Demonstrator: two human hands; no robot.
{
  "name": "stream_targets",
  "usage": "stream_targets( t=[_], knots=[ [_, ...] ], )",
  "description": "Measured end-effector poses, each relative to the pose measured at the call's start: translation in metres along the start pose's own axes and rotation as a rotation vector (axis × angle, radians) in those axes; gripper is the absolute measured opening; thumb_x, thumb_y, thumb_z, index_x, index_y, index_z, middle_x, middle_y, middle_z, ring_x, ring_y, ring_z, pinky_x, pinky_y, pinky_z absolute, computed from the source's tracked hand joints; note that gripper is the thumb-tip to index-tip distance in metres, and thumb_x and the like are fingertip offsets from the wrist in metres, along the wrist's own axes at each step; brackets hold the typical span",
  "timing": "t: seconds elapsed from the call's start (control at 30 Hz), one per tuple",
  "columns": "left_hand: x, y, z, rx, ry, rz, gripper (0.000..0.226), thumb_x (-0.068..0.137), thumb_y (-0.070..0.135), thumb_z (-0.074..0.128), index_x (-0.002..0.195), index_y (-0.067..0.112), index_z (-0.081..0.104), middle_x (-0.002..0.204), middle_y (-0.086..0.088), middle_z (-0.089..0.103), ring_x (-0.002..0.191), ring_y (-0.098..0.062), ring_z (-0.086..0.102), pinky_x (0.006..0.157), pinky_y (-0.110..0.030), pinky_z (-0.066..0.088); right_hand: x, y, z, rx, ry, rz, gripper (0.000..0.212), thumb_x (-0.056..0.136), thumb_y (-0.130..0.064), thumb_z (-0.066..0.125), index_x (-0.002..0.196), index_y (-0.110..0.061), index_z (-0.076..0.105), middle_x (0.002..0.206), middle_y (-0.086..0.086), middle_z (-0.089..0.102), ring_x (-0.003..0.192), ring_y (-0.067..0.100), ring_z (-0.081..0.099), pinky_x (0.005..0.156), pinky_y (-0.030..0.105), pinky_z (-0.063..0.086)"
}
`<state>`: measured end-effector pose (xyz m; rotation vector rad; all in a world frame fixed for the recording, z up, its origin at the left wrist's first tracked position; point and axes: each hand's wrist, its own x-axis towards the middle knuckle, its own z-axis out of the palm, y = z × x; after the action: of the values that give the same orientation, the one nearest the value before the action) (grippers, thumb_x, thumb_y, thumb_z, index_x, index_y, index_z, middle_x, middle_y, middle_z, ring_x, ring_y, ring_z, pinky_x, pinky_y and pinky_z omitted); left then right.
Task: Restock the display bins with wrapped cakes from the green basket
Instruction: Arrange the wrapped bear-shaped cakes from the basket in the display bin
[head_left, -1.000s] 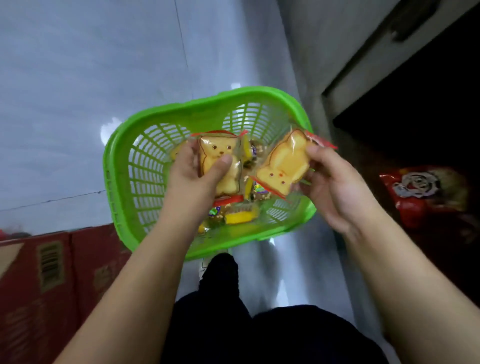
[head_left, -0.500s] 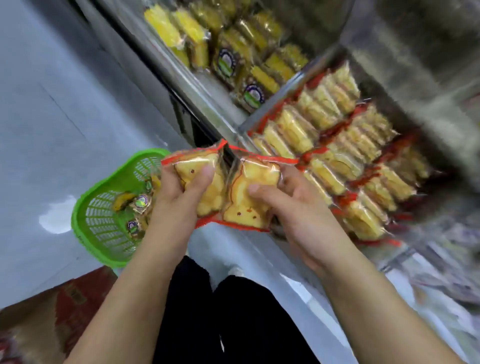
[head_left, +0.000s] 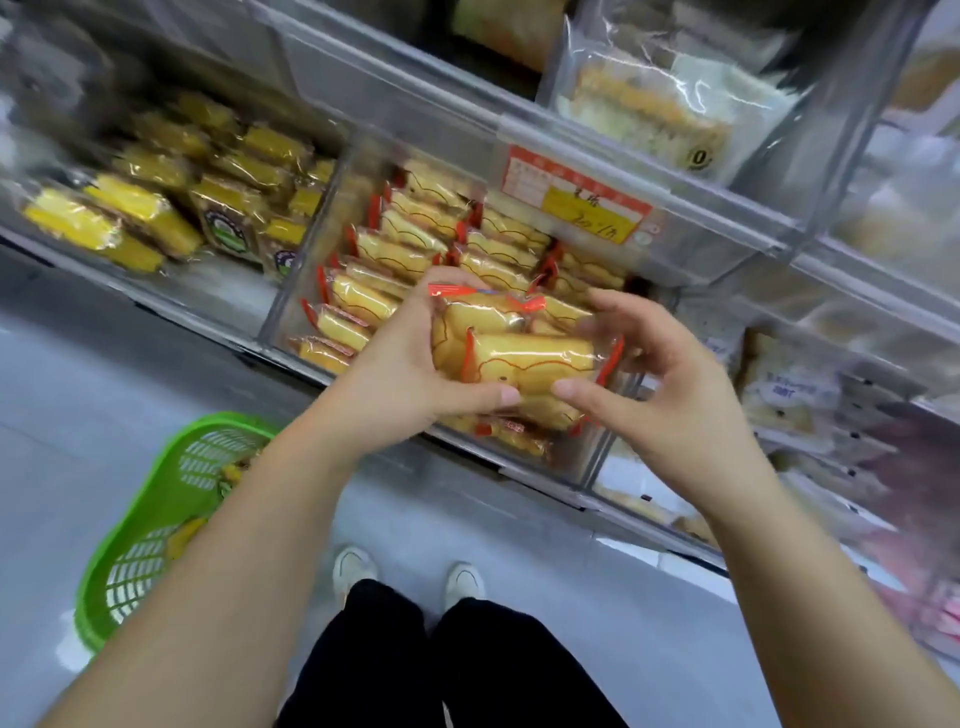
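Yellow wrapped cakes (head_left: 524, 358) | between left hand (head_left: 410, 364), right hand (head_left: 660, 389)

We can read little: a round yellow sticker (head_left: 699, 157) at one o'clock, on a clear bag of pale cakes (head_left: 660, 104), shows a "0". The red-and-yellow price tag (head_left: 576, 200) on the bin rail at twelve o'clock carries handwriting we cannot make out.

Green basket (head_left: 156, 525) half hidden behind left forearm; price label (head_left: 576, 200) writing blurred; shelf's right-edge packets smeared beyond telling.
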<state>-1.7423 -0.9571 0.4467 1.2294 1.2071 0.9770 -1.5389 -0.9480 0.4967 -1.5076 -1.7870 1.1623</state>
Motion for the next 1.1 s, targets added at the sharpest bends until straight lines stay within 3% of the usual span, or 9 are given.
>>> stream_targets(
  t=[0.13,0.2,0.3,0.4,0.6,0.73,0.87,0.97,1.1],
  knots=[
    [0.022,-0.003,0.004,0.21,-0.185,-0.014,0.073,0.054,0.035,0.088,0.108,0.049,0.041,0.096,0.023,0.065,0.088,0.003,0.064,0.074,-0.014,0.051,0.008,0.01,0.0,-0.453,-0.093,-0.052,0.059,0.074,-0.032,0.075,0.126,-0.035,0.049,0.095,-0.017,0.06,0.084,-0.002,0.051,0.069,0.002,0.036],
    [0.028,-0.009,0.003,0.2,-0.188,-0.078,0.079,0.046,0.049,0.086,0.11,0.05,0.041,0.101,0.019,0.065,0.093,0.003,0.063,0.086,-0.024,0.051,0.01,0.016,0.001,-0.57,-0.122,-0.016,0.055,0.077,-0.031,0.073,0.127,-0.03,0.052,0.101,-0.01,0.064,0.085,0.007,0.055,0.069,0.015,0.041],
    [0.033,-0.024,-0.006,0.113,-0.003,-0.21,0.104,0.04,0.074,0.074,0.13,0.038,0.037,0.125,0.015,0.058,0.116,-0.004,0.054,0.102,-0.038,0.042,0.005,0.026,0.011,-0.759,-0.176,-0.013,0.041,0.082,-0.029,0.067,0.121,-0.025,0.057,0.114,0.0,0.064,0.103,0.022,0.059,0.081,0.031,0.046],
    [0.031,-0.035,-0.014,0.028,0.121,-0.315,0.12,0.044,0.079,0.068,0.144,0.034,0.02,0.148,0.006,0.038,0.133,-0.014,0.038,0.11,-0.045,0.032,0.001,0.038,0.028,-0.906,-0.17,-0.042,0.03,0.086,-0.03,0.059,0.114,-0.021,0.056,0.111,0.002,0.061,0.098,0.026,0.059,0.078,0.034,0.042],
    [0.021,-0.04,-0.016,-0.156,0.202,-0.304,0.078,0.066,0.045,0.066,0.134,0.018,0.039,0.125,0.004,0.06,0.116,-0.015,0.056,0.103,-0.042,0.042,0.011,0.055,0.054,-1.236,-0.155,-0.11,0.017,0.072,-0.017,0.069,0.088,-0.014,0.062,0.086,0.004,0.064,0.083,0.024,0.058,0.069,0.029,0.034],
    [0.008,-0.036,-0.012,-0.135,0.151,-0.247,0.023,0.079,0.026,0.065,0.1,0.031,0.059,0.089,0.018,0.072,0.085,-0.001,0.068,0.069,-0.014,0.052,0.02,0.059,0.058,-1.211,-0.242,-0.116,0.02,0.079,-0.017,0.064,0.093,-0.013,0.051,0.084,0.005,0.059,0.072,0.026,0.058,0.061,0.027,0.028],
    [0.0,-0.03,-0.005,-0.144,0.09,-0.229,0.022,0.082,0.018,0.067,0.094,0.037,0.063,0.084,0.011,0.072,0.078,-0.006,0.067,0.064,-0.019,0.052,0.025,0.061,0.053,-1.166,-0.221,-0.068,0.027,0.081,-0.023,0.065,0.098,-0.015,0.046,0.073,0.004,0.06,0.062,0.029,0.05,0.044,0.026,0.017],
    [0.003,-0.028,0.003,-0.246,0.099,-0.288,0.023,0.083,0.009,0.064,0.095,0.027,0.058,0.091,0.001,0.067,0.085,-0.015,0.065,0.082,-0.036,0.055,0.026,0.057,0.049,-1.127,-0.208,-0.048,0.026,0.083,-0.023,0.063,0.103,-0.016,0.049,0.081,0.007,0.064,0.075,0.032,0.06,0.051,0.029,0.029],
    [0.01,-0.028,0.015,-0.33,0.059,-0.417,0.022,0.083,0.0,0.062,0.097,0.013,0.05,0.1,-0.012,0.066,0.091,-0.024,0.067,0.083,-0.035,0.056,0.026,0.048,0.035,-0.836,-0.225,0.048,0.031,0.085,-0.007,0.05,0.114,-0.019,0.052,0.085,0.009,0.063,0.084,0.032,0.061,0.06,0.032,0.044]
  ],
)
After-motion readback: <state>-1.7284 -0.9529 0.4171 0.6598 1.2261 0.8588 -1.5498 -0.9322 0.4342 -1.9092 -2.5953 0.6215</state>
